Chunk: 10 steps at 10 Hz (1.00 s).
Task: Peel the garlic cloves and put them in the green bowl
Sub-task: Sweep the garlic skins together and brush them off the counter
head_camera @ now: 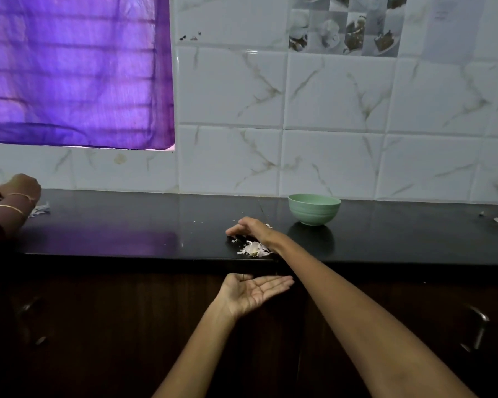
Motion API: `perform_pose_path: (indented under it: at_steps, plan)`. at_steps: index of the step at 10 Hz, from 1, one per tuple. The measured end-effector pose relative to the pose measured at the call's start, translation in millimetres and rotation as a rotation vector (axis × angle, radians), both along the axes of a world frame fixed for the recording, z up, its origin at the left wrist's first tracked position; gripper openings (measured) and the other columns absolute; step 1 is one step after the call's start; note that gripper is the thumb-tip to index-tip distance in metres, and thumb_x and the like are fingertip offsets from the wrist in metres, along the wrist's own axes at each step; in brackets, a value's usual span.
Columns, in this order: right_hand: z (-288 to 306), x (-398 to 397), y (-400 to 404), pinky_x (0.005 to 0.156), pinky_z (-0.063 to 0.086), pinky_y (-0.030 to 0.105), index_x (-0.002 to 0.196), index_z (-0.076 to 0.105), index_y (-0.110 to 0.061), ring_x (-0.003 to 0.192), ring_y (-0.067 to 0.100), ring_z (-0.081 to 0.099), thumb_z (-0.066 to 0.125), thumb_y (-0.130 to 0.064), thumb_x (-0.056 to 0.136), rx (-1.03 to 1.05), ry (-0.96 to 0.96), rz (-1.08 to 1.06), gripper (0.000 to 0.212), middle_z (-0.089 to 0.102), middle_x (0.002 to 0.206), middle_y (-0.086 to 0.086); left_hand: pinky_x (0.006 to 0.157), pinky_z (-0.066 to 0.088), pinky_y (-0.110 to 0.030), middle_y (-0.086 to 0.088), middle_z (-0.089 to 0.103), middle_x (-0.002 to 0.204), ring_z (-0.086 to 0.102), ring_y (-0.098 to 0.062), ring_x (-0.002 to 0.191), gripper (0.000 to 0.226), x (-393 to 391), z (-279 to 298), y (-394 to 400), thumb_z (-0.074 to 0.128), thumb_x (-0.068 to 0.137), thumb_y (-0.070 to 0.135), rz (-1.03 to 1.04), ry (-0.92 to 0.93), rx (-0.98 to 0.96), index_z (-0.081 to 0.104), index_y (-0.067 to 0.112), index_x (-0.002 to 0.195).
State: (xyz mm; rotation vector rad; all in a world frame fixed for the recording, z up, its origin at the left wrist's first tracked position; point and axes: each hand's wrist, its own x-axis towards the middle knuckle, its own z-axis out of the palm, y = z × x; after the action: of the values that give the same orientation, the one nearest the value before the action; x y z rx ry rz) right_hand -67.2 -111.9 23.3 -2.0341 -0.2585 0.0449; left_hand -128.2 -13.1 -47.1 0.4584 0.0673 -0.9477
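The green bowl [314,209] stands on the black counter [127,225] near the tiled wall, right of centre. A small heap of white garlic skins [255,249] lies near the counter's front edge. My right hand [249,228] rests flat on the counter just behind the heap, fingers stretched to the left. My left hand [252,291] is held palm up and empty just below the counter's edge, under the heap. The inside of the bowl is hidden from this angle.
Another person's hand [20,193] with thin bangles is at the far left of the counter beside more white skins [39,210]. Dark cabinet doors with a metal handle [477,331] are below the counter. A purple curtain [75,70] hangs at the upper left.
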Motion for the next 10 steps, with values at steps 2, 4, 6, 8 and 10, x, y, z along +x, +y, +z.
perform_pose_path:
  at_steps: [2, 4, 6, 8, 10]
  plan:
    - [-6.2, -11.5, -9.9, 0.075, 0.046, 0.011, 0.102, 0.060, 0.020, 0.083, 0.012, 0.063, 0.011, -0.014, 0.094, 0.104, -0.037, 0.127, 0.060, 0.069, 0.097, 0.023, 0.105, 0.021, -0.056, -0.047, 0.035, 0.128, 0.026, -0.052, 0.131, 0.054, 1.9, -4.4, -1.3, 0.023, 0.085, 0.009, 0.029, 0.030, -0.030, 0.031, -0.031, 0.120]
    - [-8.9, -30.9, -11.4, 0.069, 0.050, 0.022, 0.066, 0.064, 0.004, 0.067, 0.021, 0.065, 0.017, -0.016, 0.090, 0.218, -0.139, 0.135, 0.056, 0.068, 0.061, 0.010, 0.109, 0.016, -0.053, -0.045, 0.028, 0.134, 0.022, -0.050, 0.134, 0.056, 1.1, 3.9, -0.8, 0.015, 0.097, 0.017, 0.028, 0.112, 0.021, 0.025, -0.031, 0.124]
    - [-4.5, -28.9, -8.8, 0.072, 0.053, 0.023, 0.066, 0.061, 0.003, 0.069, 0.023, 0.066, 0.012, -0.015, 0.093, 0.352, -0.155, 0.080, 0.059, 0.069, 0.062, 0.010, 0.113, 0.014, -0.045, -0.042, 0.021, 0.139, 0.017, -0.045, 0.138, 0.060, -2.1, 3.3, 0.4, 0.015, 0.098, 0.022, 0.035, 0.093, 0.005, 0.018, -0.030, 0.128]
    - [-5.7, -31.4, -8.5, 0.074, 0.052, 0.025, 0.067, 0.060, 0.003, 0.067, 0.021, 0.066, 0.012, -0.015, 0.093, 0.322, -0.069, 0.104, 0.057, 0.069, 0.063, 0.008, 0.113, 0.014, -0.045, -0.041, 0.021, 0.140, 0.017, -0.044, 0.138, 0.071, 0.0, -9.2, -4.7, 0.014, 0.101, 0.029, 0.180, 0.064, 0.200, 0.026, -0.041, 0.108]
    - [-4.4, -48.5, -11.3, 0.071, 0.049, 0.029, 0.067, 0.058, 0.002, 0.065, 0.027, 0.066, 0.015, -0.020, 0.092, 0.356, -0.026, 0.175, 0.055, 0.066, 0.062, 0.013, 0.095, 0.043, -0.025, -0.006, 0.060, 0.126, 0.055, -0.020, 0.119, 0.037, 256.4, 86.5, 369.3, 0.033, 0.098, 0.010, 0.297, 1.135, -2.378, 0.060, 0.009, 0.123]
